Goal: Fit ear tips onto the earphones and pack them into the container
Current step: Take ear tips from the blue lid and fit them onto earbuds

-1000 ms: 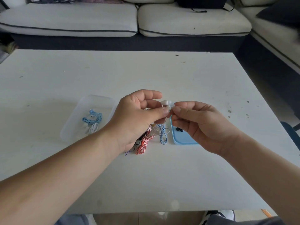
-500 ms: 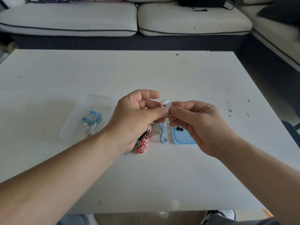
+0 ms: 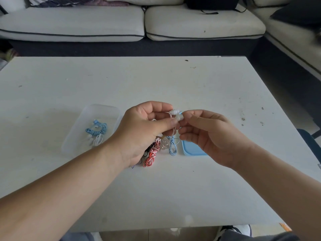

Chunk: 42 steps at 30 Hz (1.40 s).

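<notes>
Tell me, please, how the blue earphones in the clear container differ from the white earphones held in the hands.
The blue earphones have a blue cable; the white earphones have a white one. The blue earphones lie in the clear container; the white earphones are held between the left hand and right hand. The blue earphones are coiled in a bundle; the white earphones' cable hangs loose. Both are wired in-ear earphones.

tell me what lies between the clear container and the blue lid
Head view: a pile of coiled earphones lies between the clear container and blue lid, partly hidden by the left hand.
</notes>
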Motion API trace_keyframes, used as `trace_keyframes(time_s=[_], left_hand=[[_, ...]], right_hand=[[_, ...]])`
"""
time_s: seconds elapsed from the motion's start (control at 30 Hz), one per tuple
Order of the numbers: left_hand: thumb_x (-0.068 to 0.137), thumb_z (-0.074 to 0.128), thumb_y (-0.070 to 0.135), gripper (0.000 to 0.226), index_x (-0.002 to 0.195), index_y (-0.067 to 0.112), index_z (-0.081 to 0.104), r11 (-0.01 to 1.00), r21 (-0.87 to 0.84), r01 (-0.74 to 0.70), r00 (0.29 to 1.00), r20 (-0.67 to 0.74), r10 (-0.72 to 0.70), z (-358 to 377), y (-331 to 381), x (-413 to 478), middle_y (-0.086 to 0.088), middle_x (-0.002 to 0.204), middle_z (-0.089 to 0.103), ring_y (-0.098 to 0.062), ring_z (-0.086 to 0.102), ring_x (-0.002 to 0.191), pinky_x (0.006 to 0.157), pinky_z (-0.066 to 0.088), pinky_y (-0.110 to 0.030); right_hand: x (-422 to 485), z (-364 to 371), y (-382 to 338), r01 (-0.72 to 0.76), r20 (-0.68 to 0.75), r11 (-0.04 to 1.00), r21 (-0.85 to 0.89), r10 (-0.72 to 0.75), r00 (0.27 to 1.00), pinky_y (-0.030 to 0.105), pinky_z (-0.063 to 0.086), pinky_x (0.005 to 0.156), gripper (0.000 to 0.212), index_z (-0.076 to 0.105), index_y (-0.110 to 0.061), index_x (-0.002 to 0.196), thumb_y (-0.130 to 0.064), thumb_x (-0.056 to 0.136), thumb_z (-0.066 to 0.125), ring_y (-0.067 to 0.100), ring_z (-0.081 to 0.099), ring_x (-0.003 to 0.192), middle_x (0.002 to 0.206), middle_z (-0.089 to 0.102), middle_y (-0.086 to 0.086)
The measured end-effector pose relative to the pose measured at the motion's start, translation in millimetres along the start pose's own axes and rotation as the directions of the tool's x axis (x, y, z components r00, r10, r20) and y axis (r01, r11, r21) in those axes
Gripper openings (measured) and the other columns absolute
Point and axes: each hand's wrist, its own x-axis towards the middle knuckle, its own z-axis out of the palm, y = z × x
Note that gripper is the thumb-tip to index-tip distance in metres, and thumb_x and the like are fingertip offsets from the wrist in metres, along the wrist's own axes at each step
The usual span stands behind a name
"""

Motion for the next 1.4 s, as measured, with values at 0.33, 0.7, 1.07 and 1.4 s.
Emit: trace_keyframes(time_s=[0.33, 0.7, 1.07, 1.4], left_hand=[[0.081, 0.082, 0.003, 0.031, 0.110, 0.011, 0.074, 0.999, 0.041, -0.020, 0.999, -0.028, 0.021, 0, 1, -1, -0.003, 0.090, 0.078, -0.017, 0.074, 0.074, 0.062, 0.055, -0.021], [0.083, 0.082, 0.001, 0.024, 0.103, 0.014, 0.075, 0.964, 0.225, -0.143, 0.965, -0.186, 0.187, -32, 17, -7, -0.011, 0.090, 0.078, -0.020, 0.077, 0.072, 0.063, 0.056, -0.020], [0.083, 0.080, 0.004, 0.018, 0.090, 0.019, 0.073, 0.769, 0.638, 0.036, 0.906, -0.346, 0.244, -155, 19, 5, -0.003, 0.078, 0.074, -0.024, 0.073, 0.066, 0.066, 0.062, -0.030], [0.084, 0.077, 0.021, 0.016, 0.099, 0.024, 0.072, 0.663, 0.744, 0.086, 0.949, -0.264, 0.173, -154, -8, 44, 0.005, 0.102, 0.071, -0.015, 0.068, 0.095, 0.085, 0.055, -0.026]], right_hand=[[3, 1, -5, -0.108, 0.042, 0.994, -0.017, 0.109, 0.993, 0.028, 0.060, 0.072, 0.024, 0.071, 0.003, 0.110, -0.012, 0.101, 0.055, 0.023, 0.071, 0.083, 0.099, 0.073, 0.018], [8, 39, 3, -0.108, -0.168, 0.920, -0.376, 0.047, 0.985, 0.042, 0.059, 0.074, 0.029, 0.073, -0.002, 0.104, -0.029, 0.103, 0.060, 0.025, 0.067, 0.070, 0.086, 0.073, 0.016], [34, 136, 43, -0.095, -0.033, 0.888, -0.449, 0.089, 0.995, 0.035, 0.062, 0.067, 0.017, 0.076, -0.003, 0.094, -0.016, 0.097, 0.067, 0.017, 0.065, 0.061, 0.076, 0.074, 0.007], [44, 119, 41, -0.143, -0.126, 0.871, -0.469, 0.094, 0.988, 0.038, 0.060, 0.068, 0.015, 0.075, -0.005, 0.094, -0.017, 0.098, 0.066, 0.025, 0.067, 0.066, 0.078, 0.075, 0.010]])
